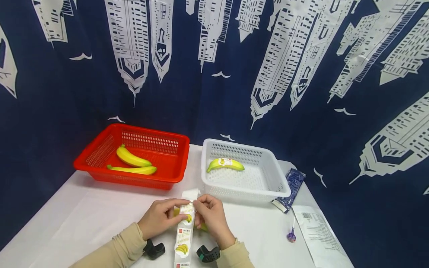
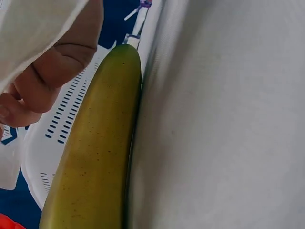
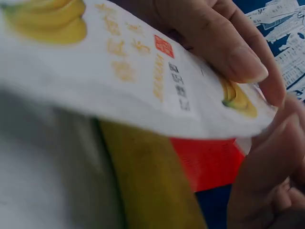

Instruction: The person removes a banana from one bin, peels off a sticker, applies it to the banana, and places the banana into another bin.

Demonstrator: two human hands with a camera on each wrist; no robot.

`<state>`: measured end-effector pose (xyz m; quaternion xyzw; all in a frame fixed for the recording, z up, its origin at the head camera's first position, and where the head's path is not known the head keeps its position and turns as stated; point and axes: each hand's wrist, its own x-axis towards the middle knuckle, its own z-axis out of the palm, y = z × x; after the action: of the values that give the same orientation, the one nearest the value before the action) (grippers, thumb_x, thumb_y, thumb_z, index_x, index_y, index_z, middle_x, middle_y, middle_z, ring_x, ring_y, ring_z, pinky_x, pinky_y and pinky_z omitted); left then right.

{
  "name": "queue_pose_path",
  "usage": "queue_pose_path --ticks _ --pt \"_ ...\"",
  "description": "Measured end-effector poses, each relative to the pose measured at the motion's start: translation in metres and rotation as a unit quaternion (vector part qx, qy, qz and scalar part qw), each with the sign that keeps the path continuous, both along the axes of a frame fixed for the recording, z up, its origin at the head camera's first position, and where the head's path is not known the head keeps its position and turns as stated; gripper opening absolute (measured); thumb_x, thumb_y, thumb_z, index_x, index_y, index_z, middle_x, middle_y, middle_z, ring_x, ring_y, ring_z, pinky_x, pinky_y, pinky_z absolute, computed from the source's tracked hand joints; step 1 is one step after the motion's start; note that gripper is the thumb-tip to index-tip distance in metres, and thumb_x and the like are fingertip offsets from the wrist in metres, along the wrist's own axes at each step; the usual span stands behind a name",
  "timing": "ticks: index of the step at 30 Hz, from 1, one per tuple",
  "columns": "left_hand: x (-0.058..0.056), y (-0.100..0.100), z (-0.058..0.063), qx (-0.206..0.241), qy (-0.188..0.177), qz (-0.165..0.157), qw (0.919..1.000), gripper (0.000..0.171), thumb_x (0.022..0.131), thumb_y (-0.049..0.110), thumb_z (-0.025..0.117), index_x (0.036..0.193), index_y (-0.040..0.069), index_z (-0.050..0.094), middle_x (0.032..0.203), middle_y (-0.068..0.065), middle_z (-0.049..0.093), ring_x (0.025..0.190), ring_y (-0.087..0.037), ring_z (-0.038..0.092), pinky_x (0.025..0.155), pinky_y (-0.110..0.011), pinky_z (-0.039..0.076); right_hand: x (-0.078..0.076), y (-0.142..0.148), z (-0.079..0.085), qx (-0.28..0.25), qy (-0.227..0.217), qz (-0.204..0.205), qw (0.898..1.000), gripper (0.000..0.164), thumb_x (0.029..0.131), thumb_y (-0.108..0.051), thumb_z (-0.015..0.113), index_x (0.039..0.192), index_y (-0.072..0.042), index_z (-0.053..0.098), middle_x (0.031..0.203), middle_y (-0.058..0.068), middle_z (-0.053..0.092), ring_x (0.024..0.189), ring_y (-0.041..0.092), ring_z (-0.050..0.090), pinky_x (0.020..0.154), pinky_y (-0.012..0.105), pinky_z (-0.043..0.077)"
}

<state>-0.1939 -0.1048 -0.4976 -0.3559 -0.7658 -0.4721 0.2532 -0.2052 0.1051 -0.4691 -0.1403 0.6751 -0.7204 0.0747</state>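
A strip of banana stickers (image 1: pixel 181 238) runs between both hands in the head view, printed with bananas and lettering. My left hand (image 1: pixel 159 219) holds the strip, thumb and forefinger on its printed face. At the strip's right edge, my right hand (image 1: pixel 212 217) pinches the border of a sticker, its other fingers curled. Below the strip a yellow banana (image 2: pixel 95 143) lies on the table, mostly covered in the head view; the left wrist view shows its greenish tip. One labelled banana (image 1: pixel 231 165) sits in the white basket (image 1: pixel 248 191). Two bananas (image 1: pixel 132 158) lie in the red basket (image 1: pixel 130 180).
Right of the white basket lies a dark blue packet (image 1: pixel 292 190). A purple-wrapped lollipop (image 1: pixel 291 235) and a white printed sheet (image 1: pixel 318 236) are near the table's right edge. A navy curtain (image 1: pixel 187 100) with white buildings hangs behind.
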Motion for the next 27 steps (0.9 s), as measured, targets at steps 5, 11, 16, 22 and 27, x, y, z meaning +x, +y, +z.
queue_pose_path --ticks 5,11,16,22,27 --pt "0.0003 -0.0019 -0.0012 0.003 -0.003 0.010 0.9999 0.045 0.079 0.007 0.089 0.119 0.019 0.073 0.059 0.013 0.045 0.056 0.009 0.037 0.050 -0.008 0.032 0.0025 -0.0009 -0.0059 -0.021 -0.005 0.033 0.999 0.022 0.103 -0.017 0.057 0.094 0.003 0.060 0.055 -0.002 0.055 0.043 0.007 0.053 0.044 0.022 0.045" --pt "-0.0001 -0.0021 -0.0028 0.003 -0.011 0.003 0.9999 0.048 0.080 0.007 0.088 0.124 0.015 0.071 0.060 0.013 0.048 0.056 0.009 0.039 0.050 -0.009 0.033 0.0011 0.0012 -0.0077 -0.023 -0.007 0.045 0.999 0.029 0.104 -0.016 0.058 0.092 0.011 0.058 0.056 -0.002 0.054 0.044 0.007 0.051 0.045 0.022 0.044" --pt "-0.0011 -0.0026 -0.0036 0.008 -0.002 0.014 0.9999 0.049 0.079 0.005 0.088 0.125 0.015 0.071 0.062 0.015 0.049 0.057 0.010 0.041 0.051 -0.008 0.035 0.0019 0.0023 -0.0069 -0.018 -0.011 0.056 0.998 0.034 0.103 -0.014 0.057 0.100 0.020 0.053 0.057 -0.001 0.054 0.045 0.008 0.051 0.046 0.021 0.045" --pt "-0.0042 -0.0019 -0.0044 0.067 0.031 0.064 0.9952 0.050 0.076 -0.001 0.088 0.122 0.010 0.073 0.062 0.012 0.049 0.056 0.005 0.043 0.050 -0.009 0.034 0.0049 0.0030 -0.0061 0.045 -0.004 0.084 0.995 0.024 0.097 -0.009 0.061 0.106 0.014 0.062 0.062 -0.002 0.056 0.045 0.008 0.050 0.046 0.022 0.045" --pt "-0.0051 -0.0007 -0.0028 0.088 0.031 0.096 0.9910 0.047 0.076 -0.001 0.088 0.120 0.010 0.074 0.065 0.011 0.051 0.056 0.002 0.044 0.050 -0.010 0.035 0.0052 0.0046 -0.0062 0.057 0.009 0.100 0.993 0.022 0.096 -0.006 0.061 0.105 0.013 0.064 0.064 -0.001 0.057 0.045 0.008 0.050 0.046 0.023 0.046"
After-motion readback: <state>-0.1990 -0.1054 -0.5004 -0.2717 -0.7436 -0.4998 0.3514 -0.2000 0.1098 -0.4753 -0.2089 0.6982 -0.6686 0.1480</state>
